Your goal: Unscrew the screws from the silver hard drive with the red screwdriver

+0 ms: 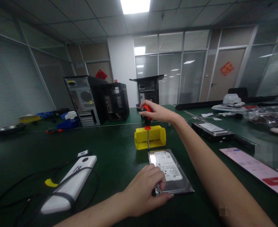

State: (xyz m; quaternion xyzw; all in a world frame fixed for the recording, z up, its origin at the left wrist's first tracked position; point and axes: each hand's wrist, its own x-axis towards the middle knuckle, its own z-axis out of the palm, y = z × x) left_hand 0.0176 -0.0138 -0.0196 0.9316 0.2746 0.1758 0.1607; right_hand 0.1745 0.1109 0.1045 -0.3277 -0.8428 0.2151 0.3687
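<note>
Your right hand (pixel 153 110) is wrapped round the screwdriver (pixel 147 123), its tip at the hard drive's (pixel 180 184) 11 o'clock corner; your left hand (pixel 144 187) grasps the drive at 7 o'clock, on the surface (pixel 112 167). Keep the shaft upright, pressure steady, and the drive braced.

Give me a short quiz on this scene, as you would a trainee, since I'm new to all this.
1. What does the right hand grip?
A) pliers
B) a screwdriver
C) a brush
2. True or false: the left hand touches the hard drive.
3. Fill in the colour: the cable lying across the long white device is ____.

Key: 1. B; 2. true; 3. black
</note>
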